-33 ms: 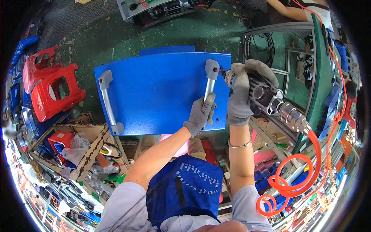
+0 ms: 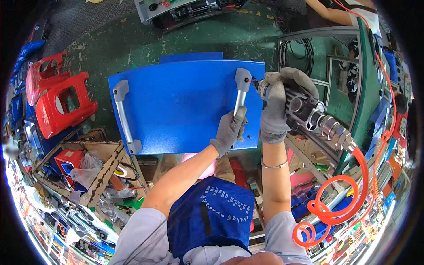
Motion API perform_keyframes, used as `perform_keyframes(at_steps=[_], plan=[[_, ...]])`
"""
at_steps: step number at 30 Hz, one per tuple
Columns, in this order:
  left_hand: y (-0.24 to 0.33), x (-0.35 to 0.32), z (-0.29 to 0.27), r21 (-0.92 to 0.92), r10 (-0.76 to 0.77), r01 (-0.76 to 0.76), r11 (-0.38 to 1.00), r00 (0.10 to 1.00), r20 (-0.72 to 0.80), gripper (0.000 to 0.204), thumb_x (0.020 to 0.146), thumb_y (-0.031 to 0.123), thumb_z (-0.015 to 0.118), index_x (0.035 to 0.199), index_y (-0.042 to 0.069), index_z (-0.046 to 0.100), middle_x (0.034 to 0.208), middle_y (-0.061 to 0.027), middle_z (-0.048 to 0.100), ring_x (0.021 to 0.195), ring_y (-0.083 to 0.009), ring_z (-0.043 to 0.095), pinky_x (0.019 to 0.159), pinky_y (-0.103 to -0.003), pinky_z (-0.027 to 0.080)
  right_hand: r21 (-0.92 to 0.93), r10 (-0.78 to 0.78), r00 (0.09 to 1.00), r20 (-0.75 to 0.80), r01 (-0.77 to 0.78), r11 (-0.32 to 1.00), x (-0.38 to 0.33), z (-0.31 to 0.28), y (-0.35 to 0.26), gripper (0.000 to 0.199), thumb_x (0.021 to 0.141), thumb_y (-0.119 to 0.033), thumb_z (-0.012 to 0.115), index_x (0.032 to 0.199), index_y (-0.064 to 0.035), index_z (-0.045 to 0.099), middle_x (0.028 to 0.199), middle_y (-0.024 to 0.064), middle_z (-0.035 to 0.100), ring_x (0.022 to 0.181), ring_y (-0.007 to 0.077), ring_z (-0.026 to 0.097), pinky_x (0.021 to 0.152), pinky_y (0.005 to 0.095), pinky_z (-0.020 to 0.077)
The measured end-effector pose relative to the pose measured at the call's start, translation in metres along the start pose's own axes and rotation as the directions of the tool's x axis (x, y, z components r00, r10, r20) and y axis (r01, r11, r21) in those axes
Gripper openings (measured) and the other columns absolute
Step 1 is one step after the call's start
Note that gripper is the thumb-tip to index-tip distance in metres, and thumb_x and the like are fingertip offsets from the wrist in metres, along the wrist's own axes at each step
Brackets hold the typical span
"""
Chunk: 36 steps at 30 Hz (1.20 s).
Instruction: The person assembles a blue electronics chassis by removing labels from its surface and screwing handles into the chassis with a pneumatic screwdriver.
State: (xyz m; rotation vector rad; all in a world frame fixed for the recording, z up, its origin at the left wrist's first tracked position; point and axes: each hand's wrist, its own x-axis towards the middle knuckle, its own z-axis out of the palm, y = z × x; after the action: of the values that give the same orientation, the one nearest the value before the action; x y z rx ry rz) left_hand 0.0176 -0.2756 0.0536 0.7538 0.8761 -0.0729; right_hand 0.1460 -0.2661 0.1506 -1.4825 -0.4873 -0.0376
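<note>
A blue panel (image 2: pixel 176 106) lies in front of me with a grey-and-silver handle at each side. My left hand (image 2: pixel 229 130), in a grey glove, is closed around the lower part of the right handle (image 2: pixel 240 97). My gloved right hand (image 2: pixel 276 97) grips a pneumatic screwdriver (image 2: pixel 300 106), held nearly level. Its tip points left at the upper end cap of the right handle, close to a dark hole there; I cannot tell whether it touches. The left handle (image 2: pixel 125 119) stands untouched. Small dark dots show on the panel's right edge.
A coiled orange air hose (image 2: pixel 335 216) runs from the tool at the right. Red plastic shells (image 2: pixel 62 106) stand at the far left. A wooden crate (image 2: pixel 104 176) with plastic bags is at lower left. A green metal frame (image 2: pixel 362 97) stands right; another person's arm (image 2: pixel 331 13) is beyond it.
</note>
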Motion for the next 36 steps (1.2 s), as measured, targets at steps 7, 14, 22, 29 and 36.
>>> perform_keyframes(at_steps=[7, 14, 22, 29, 36], plan=[[-0.004, -0.004, 0.003, 0.0, 0.069, -0.069, 0.998, 0.997, -0.04, 0.064, 0.089, 0.066, 0.052, 0.084, 0.002, 0.054, 0.053, 0.0001, 0.044, 0.043, -0.0089, 0.043, 0.04, -0.028, 0.04, -0.14, -0.158, 0.975, 0.155, 0.18, 0.974, -0.006, 0.013, 0.008, 0.035, 0.077, 0.011, 0.06, 0.108, -0.0007, 0.049, 0.09, 0.0145, 0.063, 0.072, 0.0194, 0.066, 0.069, 0.0323, 0.0564], [0.003, -0.005, 0.01, -0.024, 0.001, -0.002, 1.0, 0.999, -0.045, 0.063, 0.091, 0.064, 0.051, 0.083, 0.002, 0.054, 0.054, -0.0011, 0.047, 0.039, -0.0099, 0.044, 0.038, -0.029, 0.04, -0.058, -0.021, 1.0, 0.012, 0.022, 0.998, 0.008, 0.019, -0.003, 0.027, 0.075, 0.008, 0.063, 0.1, 0.002, 0.056, 0.083, 0.011, 0.065, 0.073, 0.0157, 0.064, 0.071, 0.0282, 0.0537], [-0.006, -0.003, -0.001, 0.086, 0.105, -0.1, 0.991, 0.993, -0.051, 0.062, 0.09, 0.064, 0.053, 0.084, 0.002, 0.056, 0.055, -0.0003, 0.047, 0.044, -0.0091, 0.047, 0.038, -0.028, 0.041, -0.267, -0.229, 0.968, 0.105, 0.249, 0.931, 0.006, 0.011, 0.005, 0.026, 0.078, 0.009, 0.062, 0.102, 0.0046, 0.055, 0.086, 0.0151, 0.066, 0.066, 0.0184, 0.065, 0.064, 0.0304, 0.0558], [-0.005, -0.001, 0.0, 0.142, 0.1, -0.092, 0.986, 0.994, -0.047, 0.063, 0.09, 0.065, 0.051, 0.085, 0.003, 0.056, 0.056, 0.0008, 0.047, 0.045, -0.008, 0.046, 0.038, -0.027, 0.042, -0.057, -0.119, 0.991, 0.065, 0.122, 0.991, 0.008, 0.01, 0.017, 0.037, 0.077, 0.004, 0.068, 0.111, 0.0021, 0.051, 0.095, 0.012, 0.063, 0.08, 0.0169, 0.064, 0.075, 0.0282, 0.0539], [-0.012, -0.005, -0.003, 0.155, 0.059, -0.047, 0.987, 0.995, -0.075, 0.057, 0.093, 0.058, 0.052, 0.087, 0.002, 0.056, 0.057, 0.0004, 0.049, 0.046, -0.0092, 0.049, 0.038, -0.028, 0.042, -0.121, -0.144, 0.987, 0.069, 0.152, 0.981, 0.012, 0.008, 0.008, 0.034, 0.076, 0.008, 0.064, 0.108, 0.0041, 0.053, 0.09, 0.0128, 0.065, 0.075, 0.016, 0.064, 0.073, 0.0276, 0.0541]])
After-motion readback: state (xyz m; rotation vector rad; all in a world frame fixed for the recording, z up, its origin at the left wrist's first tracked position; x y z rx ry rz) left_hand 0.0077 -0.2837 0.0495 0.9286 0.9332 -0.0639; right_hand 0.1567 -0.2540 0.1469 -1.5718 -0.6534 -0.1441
